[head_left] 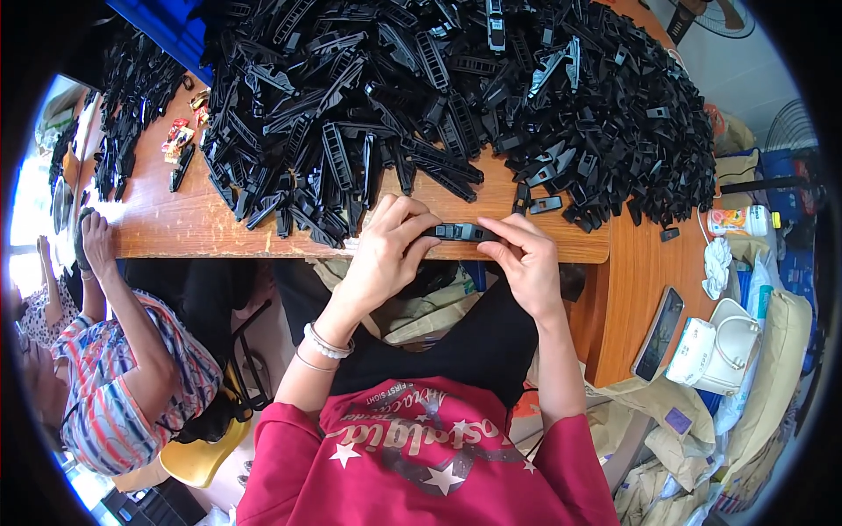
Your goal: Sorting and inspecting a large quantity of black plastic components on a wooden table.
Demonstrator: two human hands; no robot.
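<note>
Between my two hands, just over the table's front edge, is a short black plastic part (462,232) with a raised middle. My left hand (392,241) pinches its left end between thumb and fingers. At its right end, the thumb and fingers of my right hand (526,260) are closed on it too. Beyond my hands, a large heap of long black slotted plastic parts (338,158) covers the table. Smaller black parts (605,149) are heaped to its right. A few loose small pieces (545,204) lie close to my right hand.
At the left, a co-worker in a striped top (140,377) sits by the same wooden table (175,232). A blue bin (162,35) stands at the far left. On the right are a phone (658,333), a tissue pack (693,351), a white bag (732,346) and a bottle (743,220).
</note>
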